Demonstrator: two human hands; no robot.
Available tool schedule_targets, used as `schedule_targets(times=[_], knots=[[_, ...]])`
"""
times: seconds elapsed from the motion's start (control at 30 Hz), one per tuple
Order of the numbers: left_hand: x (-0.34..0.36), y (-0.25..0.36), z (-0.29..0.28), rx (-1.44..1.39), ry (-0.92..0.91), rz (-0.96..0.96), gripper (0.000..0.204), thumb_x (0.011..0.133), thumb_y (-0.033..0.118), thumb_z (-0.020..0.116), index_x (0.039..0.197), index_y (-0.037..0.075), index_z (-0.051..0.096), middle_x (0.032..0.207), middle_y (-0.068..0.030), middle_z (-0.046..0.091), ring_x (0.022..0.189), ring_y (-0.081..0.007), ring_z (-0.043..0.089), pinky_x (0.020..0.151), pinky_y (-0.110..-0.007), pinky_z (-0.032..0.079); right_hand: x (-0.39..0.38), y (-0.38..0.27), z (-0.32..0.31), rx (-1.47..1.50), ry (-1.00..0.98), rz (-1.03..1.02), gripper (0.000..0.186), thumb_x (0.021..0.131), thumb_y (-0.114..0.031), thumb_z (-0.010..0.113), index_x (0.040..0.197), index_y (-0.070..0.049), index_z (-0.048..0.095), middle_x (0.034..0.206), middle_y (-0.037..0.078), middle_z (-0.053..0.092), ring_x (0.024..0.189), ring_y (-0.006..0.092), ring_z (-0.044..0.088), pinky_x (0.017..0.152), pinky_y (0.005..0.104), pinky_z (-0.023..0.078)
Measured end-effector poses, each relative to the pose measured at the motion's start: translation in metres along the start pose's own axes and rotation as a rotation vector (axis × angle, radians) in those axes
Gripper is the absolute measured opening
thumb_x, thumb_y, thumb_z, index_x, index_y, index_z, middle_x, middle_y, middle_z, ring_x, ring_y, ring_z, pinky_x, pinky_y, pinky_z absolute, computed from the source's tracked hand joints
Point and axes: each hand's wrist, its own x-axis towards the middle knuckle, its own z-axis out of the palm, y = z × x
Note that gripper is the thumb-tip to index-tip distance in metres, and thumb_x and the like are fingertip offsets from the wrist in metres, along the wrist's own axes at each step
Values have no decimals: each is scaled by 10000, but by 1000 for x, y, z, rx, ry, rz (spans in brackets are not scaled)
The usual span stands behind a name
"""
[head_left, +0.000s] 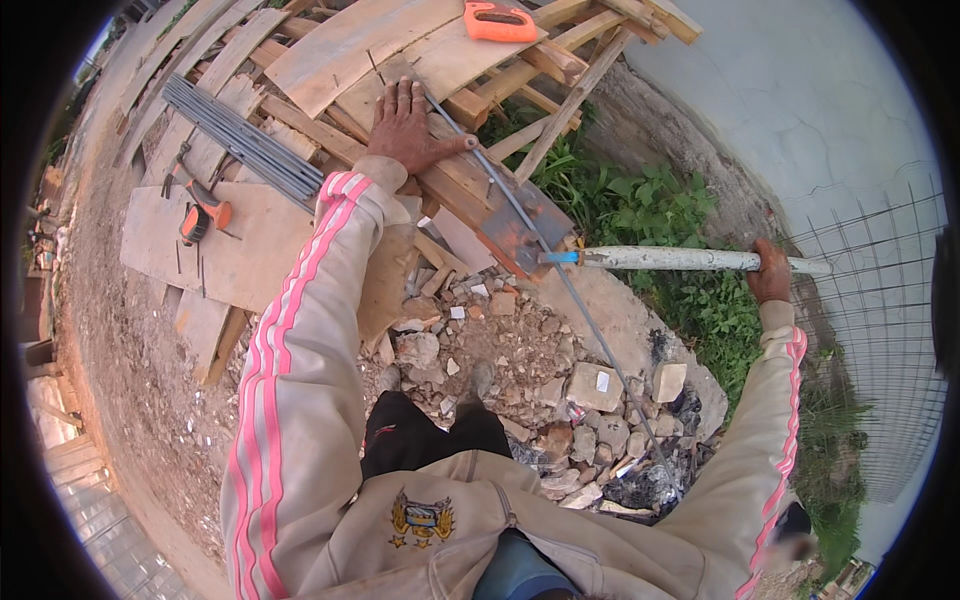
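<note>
My left hand (405, 135) lies with fingers stretched on a wooden board, its thumb against a long thin steel rod (595, 325) that runs diagonally down past a wooden block with a metal plate (518, 228). My right hand (771, 272) is closed round a long, scuffed white pipe (670, 259). The pipe's far end has a blue fitting (562, 257) that meets the rod beside the plate. An orange-handled hand saw (500, 20) lies on the boards above. A hammer (205, 195) and a tape measure (194, 224) lie on a board at the left, near a bundle of steel rods (240, 140).
A rough stack of timber and boards (200, 260) fills the upper left. Rubble (590, 440) lies round my feet, with green weeds (660, 210) beyond. A wire mesh panel (880, 370) leans by a pale wall (800, 100) at the right.
</note>
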Motion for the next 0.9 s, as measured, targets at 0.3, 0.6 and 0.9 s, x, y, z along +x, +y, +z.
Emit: schedule_targets(times=[0.3,0.6,0.9], knots=[[-1,-1,3,20,73,46,1369,723,970,487,1530,-122,314,1620,-315,269,1530,-477,194,1240,-558,195,9,-3,26,20,-56,25,352,726,12,721,1051,-73,614,1024,166,678,1027,414,625,894,494,497],[0,-1,-4,16,14,3,1432,662,1018,471,1538,-106,321,1619,-285,299,1530,-458,208,1246,-543,196,2,-14,17,47,-87,93,320,746,1,705,1053,-60,633,1022,185,685,1024,435,622,890,515,495],[-2,7,-4,94,-6,-4,1462,647,1045,414,1563,-86,285,1639,-262,275,1549,-428,177,1257,-536,162,-46,-27,31,52,-84,210,255,751,-64,723,986,-59,626,999,193,686,988,445,631,857,533,504]])
